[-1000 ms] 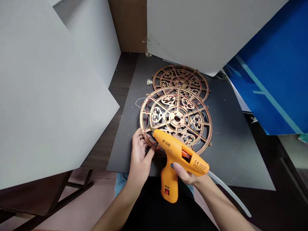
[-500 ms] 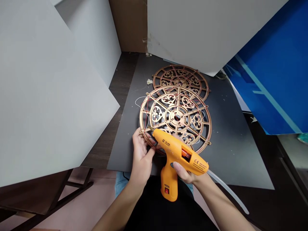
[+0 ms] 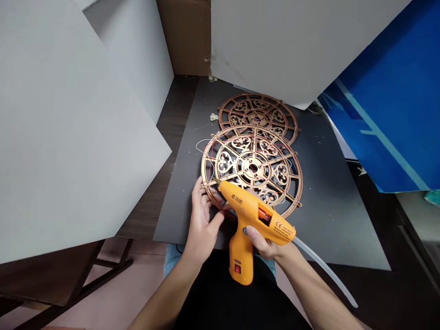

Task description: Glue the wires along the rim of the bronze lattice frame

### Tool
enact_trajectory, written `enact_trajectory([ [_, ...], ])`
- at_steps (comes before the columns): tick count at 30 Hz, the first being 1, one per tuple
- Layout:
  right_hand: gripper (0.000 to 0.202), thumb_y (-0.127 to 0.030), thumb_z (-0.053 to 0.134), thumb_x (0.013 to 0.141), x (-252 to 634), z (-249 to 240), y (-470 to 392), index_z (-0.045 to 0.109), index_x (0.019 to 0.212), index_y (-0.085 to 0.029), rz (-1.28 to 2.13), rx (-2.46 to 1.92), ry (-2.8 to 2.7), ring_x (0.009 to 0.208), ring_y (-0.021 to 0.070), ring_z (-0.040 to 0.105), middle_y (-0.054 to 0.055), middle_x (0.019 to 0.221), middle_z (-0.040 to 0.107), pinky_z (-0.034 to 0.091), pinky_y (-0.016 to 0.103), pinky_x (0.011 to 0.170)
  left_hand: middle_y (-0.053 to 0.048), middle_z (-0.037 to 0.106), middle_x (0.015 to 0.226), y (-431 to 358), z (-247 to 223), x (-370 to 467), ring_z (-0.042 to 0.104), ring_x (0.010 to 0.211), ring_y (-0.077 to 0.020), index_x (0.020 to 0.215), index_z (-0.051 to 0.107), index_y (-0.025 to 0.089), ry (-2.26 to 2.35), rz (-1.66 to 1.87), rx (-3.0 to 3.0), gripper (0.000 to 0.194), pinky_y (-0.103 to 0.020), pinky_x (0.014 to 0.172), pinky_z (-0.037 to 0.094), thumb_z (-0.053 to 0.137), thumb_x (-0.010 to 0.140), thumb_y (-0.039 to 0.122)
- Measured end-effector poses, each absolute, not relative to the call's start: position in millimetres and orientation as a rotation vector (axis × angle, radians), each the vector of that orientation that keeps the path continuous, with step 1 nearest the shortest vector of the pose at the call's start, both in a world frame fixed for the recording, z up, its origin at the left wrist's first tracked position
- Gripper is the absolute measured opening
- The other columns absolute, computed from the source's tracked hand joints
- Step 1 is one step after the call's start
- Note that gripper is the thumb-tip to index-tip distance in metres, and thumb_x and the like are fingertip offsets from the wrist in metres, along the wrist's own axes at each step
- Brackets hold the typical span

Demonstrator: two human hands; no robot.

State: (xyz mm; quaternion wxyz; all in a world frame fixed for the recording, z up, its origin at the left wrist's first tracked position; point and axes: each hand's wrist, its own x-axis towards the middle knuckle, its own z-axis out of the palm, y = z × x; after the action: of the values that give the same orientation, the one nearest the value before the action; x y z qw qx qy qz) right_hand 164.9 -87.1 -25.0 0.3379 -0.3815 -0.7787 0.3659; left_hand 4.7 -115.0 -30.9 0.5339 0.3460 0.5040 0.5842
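A yellow hot glue gun [image 3: 244, 201] is gripped in my right hand [image 3: 263, 240], its thumb near the blue button. Its dark nozzle points up-left and appears close to the lower-left rim of an openwork wooden disc [image 3: 260, 170]. Whether the tip touches the wood I cannot tell. Fingers of my left hand [image 3: 202, 224] pinch that rim at the lower left, the disc raised a little at an angle. Red and white thin wires run over the disc. A long translucent glue stick [image 3: 326, 266] sticks out of the gun's back.
A second similar wooden disc [image 3: 237, 103] lies behind, partly covered by the first. Both are over a dark grey board [image 3: 337, 197] on a dark wood table [image 3: 144, 201]. White panels [image 3: 82, 137] rise at the left and back, and a blue sheet [image 3: 395, 105] leans at the right.
The glue gun has shifted slightly up and left. The near disc's left rim and my left hand have moved a little to the right. Both grips stay the same.
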Motion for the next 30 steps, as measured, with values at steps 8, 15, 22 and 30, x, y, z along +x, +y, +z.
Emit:
enact_trajectory([
  [8, 0.015, -0.041, 0.050, 0.080, 163.0, -22.9, -86.4, 0.052, 0.093, -0.032, 0.985, -0.998, -1.957, 0.075, 0.0231, 0.056, 0.002, 0.086, 0.053, 0.051, 0.041, 0.069, -0.007, 0.049, 0.136, -114.7, -28.7, 3.8, 0.052, 0.122, -0.0208, 0.148, 0.024, 0.033, 1.207, 1.352, 0.886, 0.085, -0.033, 0.098, 0.049, 0.069, 0.077, 0.016],
  [15, 0.016, -0.040, 0.052, 0.080, 161.8, -20.4, -86.8, 0.052, 0.094, -0.033, 1.026, -0.949, -1.917, 0.075, 0.0223, 0.056, 0.001, 0.083, 0.052, 0.048, 0.036, 0.066, -0.006, 0.047, 0.140, -114.7, -27.5, 7.1, 0.048, 0.130, -0.0228, 0.148, 0.023, 0.033, 1.236, 1.366, 0.893, 0.086, -0.035, 0.102, 0.047, 0.067, 0.076, 0.014],
  [22, 0.027, -0.044, 0.051, 0.082, 163.4, -22.1, -88.8, 0.056, 0.108, -0.040, 1.039, -1.011, -1.945, 0.084, 0.0252, 0.060, 0.001, 0.092, 0.057, 0.051, 0.040, 0.073, -0.008, 0.046, 0.144, -113.7, -28.4, 9.6, 0.050, 0.129, -0.0226, 0.148, 0.024, 0.032, 1.249, 1.409, 0.920, 0.082, -0.035, 0.104, 0.046, 0.068, 0.080, 0.022],
  [30, 0.034, -0.046, 0.050, 0.083, 164.8, -25.5, -89.4, 0.057, 0.115, -0.038, 1.060, -1.056, -1.985, 0.089, 0.0265, 0.061, 0.002, 0.097, 0.060, 0.053, 0.042, 0.077, -0.008, 0.048, 0.142, -114.1, -31.0, 8.1, 0.051, 0.127, -0.0234, 0.148, 0.026, 0.033, 1.226, 1.417, 0.896, 0.080, -0.036, 0.103, 0.048, 0.069, 0.081, 0.025],
])
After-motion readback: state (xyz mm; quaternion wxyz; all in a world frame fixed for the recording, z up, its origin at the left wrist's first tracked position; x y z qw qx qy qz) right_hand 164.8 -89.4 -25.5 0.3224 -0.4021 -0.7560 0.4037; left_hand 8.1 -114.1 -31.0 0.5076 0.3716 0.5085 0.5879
